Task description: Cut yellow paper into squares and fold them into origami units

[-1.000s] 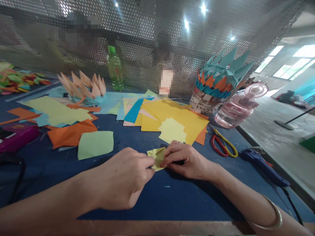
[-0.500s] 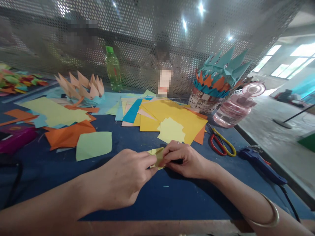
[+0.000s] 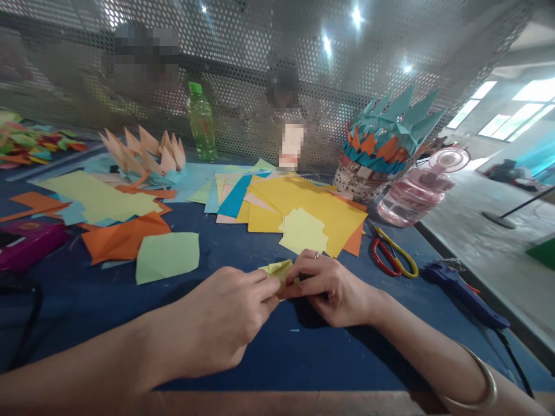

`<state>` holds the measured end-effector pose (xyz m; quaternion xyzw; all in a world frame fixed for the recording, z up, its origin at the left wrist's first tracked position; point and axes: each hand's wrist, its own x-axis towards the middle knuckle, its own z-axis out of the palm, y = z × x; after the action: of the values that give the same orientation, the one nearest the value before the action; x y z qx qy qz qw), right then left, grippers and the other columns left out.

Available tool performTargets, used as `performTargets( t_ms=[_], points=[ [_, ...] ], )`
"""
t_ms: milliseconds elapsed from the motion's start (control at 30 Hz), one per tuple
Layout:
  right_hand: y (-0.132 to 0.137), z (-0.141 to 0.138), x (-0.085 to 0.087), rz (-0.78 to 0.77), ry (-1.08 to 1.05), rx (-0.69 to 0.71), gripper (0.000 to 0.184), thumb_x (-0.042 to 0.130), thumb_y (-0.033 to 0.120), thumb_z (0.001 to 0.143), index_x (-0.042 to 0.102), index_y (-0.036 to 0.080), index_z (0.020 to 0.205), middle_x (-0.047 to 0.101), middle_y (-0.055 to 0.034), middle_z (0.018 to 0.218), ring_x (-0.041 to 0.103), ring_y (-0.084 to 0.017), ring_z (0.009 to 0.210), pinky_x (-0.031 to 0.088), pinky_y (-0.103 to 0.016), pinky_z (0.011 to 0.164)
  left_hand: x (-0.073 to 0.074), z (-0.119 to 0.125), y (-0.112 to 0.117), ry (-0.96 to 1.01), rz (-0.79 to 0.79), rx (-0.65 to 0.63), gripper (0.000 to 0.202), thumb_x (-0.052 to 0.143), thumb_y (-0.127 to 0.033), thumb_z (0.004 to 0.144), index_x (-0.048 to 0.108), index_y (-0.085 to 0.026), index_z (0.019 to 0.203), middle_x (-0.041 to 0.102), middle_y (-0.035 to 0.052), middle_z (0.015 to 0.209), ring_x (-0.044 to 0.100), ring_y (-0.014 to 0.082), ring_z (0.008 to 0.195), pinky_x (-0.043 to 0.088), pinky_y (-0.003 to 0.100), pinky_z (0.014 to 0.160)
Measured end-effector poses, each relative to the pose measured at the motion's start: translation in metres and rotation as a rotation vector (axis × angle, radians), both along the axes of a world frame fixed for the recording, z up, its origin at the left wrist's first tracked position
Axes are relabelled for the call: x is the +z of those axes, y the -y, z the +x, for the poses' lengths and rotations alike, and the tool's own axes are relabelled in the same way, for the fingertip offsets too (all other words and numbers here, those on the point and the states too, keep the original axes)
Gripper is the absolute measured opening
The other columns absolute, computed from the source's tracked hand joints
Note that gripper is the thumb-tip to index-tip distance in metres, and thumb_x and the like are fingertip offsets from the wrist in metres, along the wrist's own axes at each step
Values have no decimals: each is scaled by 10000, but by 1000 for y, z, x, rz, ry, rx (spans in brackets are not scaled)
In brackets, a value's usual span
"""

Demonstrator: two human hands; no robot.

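Note:
A small folded piece of yellow paper (image 3: 281,269) is pinched between my two hands, low over the blue table (image 3: 299,358). My left hand (image 3: 234,315) grips its left side, thumb and fingers closed on it. On the paper's right side, the fingers of my right hand (image 3: 332,286) are closed on it, with a ring on one finger. Just beyond the hands lies a pale yellow cut paper with a jagged edge (image 3: 304,231), on top of yellow sheets (image 3: 312,193). My fingers cover part of the folded piece.
Scissors (image 3: 392,254), a blue glue gun (image 3: 466,294) and a pink water bottle (image 3: 410,193) stand or lie at right. Paper-spiked baskets (image 3: 368,156) are behind. At left are a light green paper (image 3: 168,257), a magenta tool (image 3: 32,245), a peach paper crown (image 3: 147,153) and a green bottle (image 3: 202,124).
My right hand has shifted slightly, its fingers reaching farther left along the near edge of the yellow paper. The left hand keeps its hold.

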<state>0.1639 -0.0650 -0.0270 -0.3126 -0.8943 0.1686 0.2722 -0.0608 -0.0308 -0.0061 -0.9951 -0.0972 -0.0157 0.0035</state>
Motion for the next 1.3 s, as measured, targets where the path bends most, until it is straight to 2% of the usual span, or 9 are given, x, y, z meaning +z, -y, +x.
performTargets(
  t_ms=[100,300,400,600,1000,1100,1200,1300],
  points=[
    [2,1,0,79,105,-6,442,450,-30,695,704,228,949,648,-45,954,550,-173,873,465,-354,805,-1,0,0,14,1,0,244,516,-116,744,618,-167,959,616,61,929,551,203,821,375,308,601],
    [7,0,1,240,287,-12,290,468,90,791,676,178,974,662,-63,987,531,-219,943,447,-388,805,0,0,1,43,31,2,275,497,-114,759,634,-155,995,631,64,987,558,202,824,374,324,595],
    [7,0,3,279,312,-19,278,465,91,781,660,168,963,663,-62,957,530,-217,947,450,-385,799,0,0,2,32,35,-8,287,498,-107,751,640,-149,997,633,71,982,561,206,840,380,318,606],
    [5,3,4,273,309,-57,279,494,52,724,648,182,918,658,-57,948,531,-212,956,461,-385,806,0,-2,2,11,21,-3,253,518,-126,749,649,-162,962,631,80,945,564,208,830,373,303,594],
    [5,0,2,224,208,-29,242,470,55,753,666,180,821,672,-49,954,542,-211,911,465,-373,782,0,-3,1,10,-8,7,231,518,-136,750,649,-159,939,628,57,939,558,210,832,361,334,562],
    [3,4,2,246,216,-75,282,473,33,710,671,195,830,662,-53,959,536,-222,919,461,-383,770,1,-3,1,-7,-21,11,225,510,-129,755,642,-168,933,624,54,900,557,207,810,356,329,562],
    [1,7,0,263,68,-152,303,446,11,728,668,195,819,648,-62,933,543,-202,866,464,-363,745,3,-3,2,-13,-46,34,224,499,-114,752,630,-184,919,616,47,890,561,201,792,357,322,557],
    [-3,8,-5,168,-109,-372,333,402,14,818,669,193,902,618,-73,934,557,-181,873,464,-345,774,4,-3,1,-19,-76,58,227,492,-87,728,619,-198,880,611,34,878,566,193,750,354,319,538]
  ],
)
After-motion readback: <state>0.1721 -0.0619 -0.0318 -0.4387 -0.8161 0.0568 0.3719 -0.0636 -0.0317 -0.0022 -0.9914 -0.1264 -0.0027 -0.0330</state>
